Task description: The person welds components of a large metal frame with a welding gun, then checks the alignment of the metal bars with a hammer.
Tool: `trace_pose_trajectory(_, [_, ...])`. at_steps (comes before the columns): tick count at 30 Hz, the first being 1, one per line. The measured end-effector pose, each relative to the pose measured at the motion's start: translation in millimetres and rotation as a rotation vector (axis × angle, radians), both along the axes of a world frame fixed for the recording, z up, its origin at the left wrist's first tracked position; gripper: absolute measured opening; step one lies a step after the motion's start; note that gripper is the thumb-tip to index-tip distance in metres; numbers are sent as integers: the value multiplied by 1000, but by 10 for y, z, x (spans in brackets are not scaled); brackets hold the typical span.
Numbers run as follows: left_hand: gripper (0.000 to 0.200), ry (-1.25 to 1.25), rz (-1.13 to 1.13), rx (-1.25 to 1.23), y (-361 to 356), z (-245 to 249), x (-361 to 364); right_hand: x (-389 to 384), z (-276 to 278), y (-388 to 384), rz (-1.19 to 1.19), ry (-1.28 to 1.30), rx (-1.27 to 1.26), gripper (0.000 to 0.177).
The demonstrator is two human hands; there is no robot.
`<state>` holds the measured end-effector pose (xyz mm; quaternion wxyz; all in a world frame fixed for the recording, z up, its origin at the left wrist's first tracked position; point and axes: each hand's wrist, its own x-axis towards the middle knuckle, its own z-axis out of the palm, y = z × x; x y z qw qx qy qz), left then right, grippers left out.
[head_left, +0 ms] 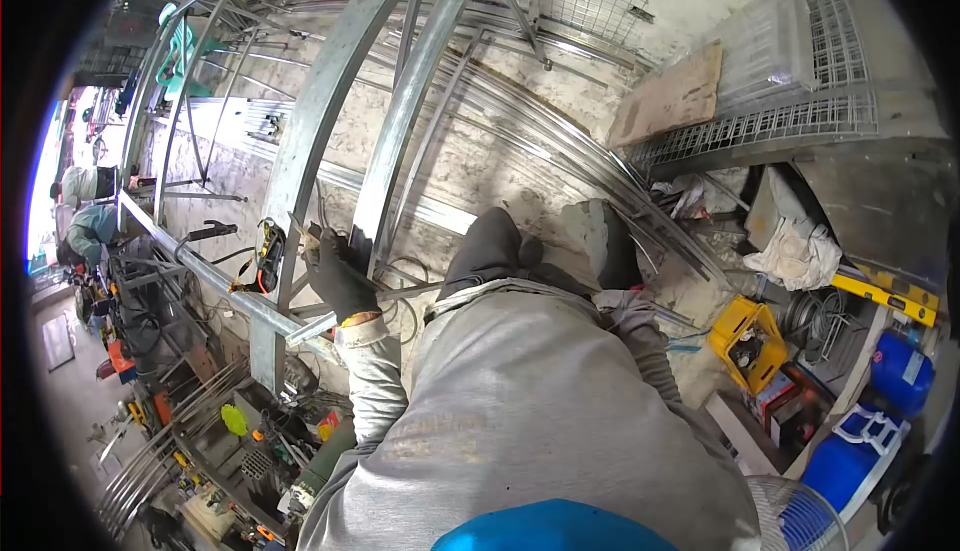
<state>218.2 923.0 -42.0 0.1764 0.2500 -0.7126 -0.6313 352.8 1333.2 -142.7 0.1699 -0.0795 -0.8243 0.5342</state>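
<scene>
My left hand, in a dark glove, is between two long galvanised steel beams, the wide beam and the narrower beam. Its fingers are drawn together at the tips, and I cannot make out what they hold. Just left of it, a black tool with yellow and orange parts rests against the wide beam. Further left, a black-handled electrode holder with a cable lies near a square steel tube. At my right thigh, the right sleeve ends near my right hand, whose fingers are hidden.
Long metal bars lie across the floor ahead. A wire mesh panel and a brown board stand at upper right. To the right are a yellow crate and blue containers. Another person crouches far left.
</scene>
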Motion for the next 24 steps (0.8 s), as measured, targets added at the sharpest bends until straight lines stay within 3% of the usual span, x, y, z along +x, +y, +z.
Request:
trace_pose_trajectory(1, [17, 25, 119, 314, 281, 225, -36, -67, 70, 24, 29, 46, 205, 36])
trace_pose_trajectory(3, [21, 15, 108, 322, 376, 161, -174, -290, -65, 53, 78, -176, -808, 38])
trace_pose_trajectory(4, [25, 9, 85, 329, 425, 129, -256, -393, 71, 66, 83, -186, -803, 38])
trace_pose_trajectory(7, [34, 19, 80, 270, 688, 253, -556, -770, 433, 175, 281, -110, -386, 41])
trace_pose_trajectory(9, [35, 15, 45, 177, 733, 180, -815, -1023, 222, 282, 222, 101, 237, 45])
trace_pose_trajectory(10, [35, 25, 55, 186, 791, 203, -937, -1180, 167, 308, 232, 110, 247, 45])
trace_pose_trajectory(12, [36, -58, 24, -101, 934, 252, -1182, -1522, 68, 351, 255, 74, 358, 52])
trace_pose_trajectory(13, [32, 33, 30, 56, 1139, 386, -1318, -1704, 46, 391, 280, 103, 379, 55])
trace_pose_trajectory(16, [22, -55, -28, 159, 1305, 440, -1630, -2302, 488, 385, 365, 52, 333, 54])
trace_pose_trajectory(18, [22, -85, -26, 215, 1334, 319, -1819, -2825, 213, 494, 433, 43, 100, 45])
trace_pose_trajectory(19, [20, -56, -29, 392, 1380, 254, -1929, -3108, 335, 468, 491, -212, -321, 42])
trace_pose_trajectory(20, [19, -30, -32, 566, 1425, 218, -2043, -3324, 519, 421, 502, -304, -410, 40])
trace_pose_trajectory(21, [19, -33, -37, 572, 1426, 210, -2153, -3539, 710, 371, 504, -399, -498, 38])
trace_pose_trajectory(22, [19, 86, -258, -138, 1404, 210, -2241, -3754, 906, 320, 497, -493, -581, 36])
trace_pose_trajectory(24, [19, 186, -481, -855, 1423, 265, -2371, -3931, 972, 314, 605, 214, -59, 36])
